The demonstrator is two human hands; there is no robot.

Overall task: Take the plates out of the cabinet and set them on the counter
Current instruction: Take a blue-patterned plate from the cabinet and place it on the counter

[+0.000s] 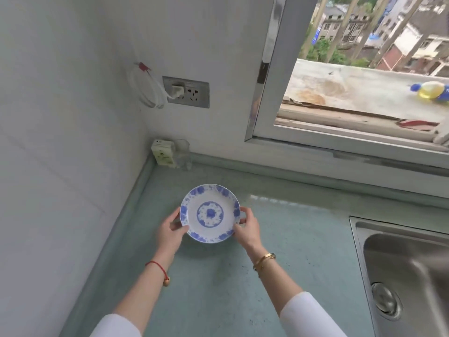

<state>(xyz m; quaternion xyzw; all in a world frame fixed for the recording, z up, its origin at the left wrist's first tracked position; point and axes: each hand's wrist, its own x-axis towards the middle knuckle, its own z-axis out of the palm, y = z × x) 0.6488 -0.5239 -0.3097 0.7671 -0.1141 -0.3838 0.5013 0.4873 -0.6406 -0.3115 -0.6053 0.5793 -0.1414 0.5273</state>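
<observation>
A white plate with a blue flower pattern (pixel 210 213) is over the pale green counter (pixel 218 288), near the left wall. My left hand (pixel 170 231) holds its left rim, thumb on top. My right hand (pixel 246 227) pinches its right rim. The plate is level, and I cannot tell whether it touches the counter. No cabinet is in view.
A steel sink (pixel 408 271) is set into the counter at the right. A small white box (pixel 162 152) and a clear glass (pixel 182 154) stand in the back corner. A wall socket (pixel 186 91) with a plug is above them. An open window (pixel 359 76) is behind the counter.
</observation>
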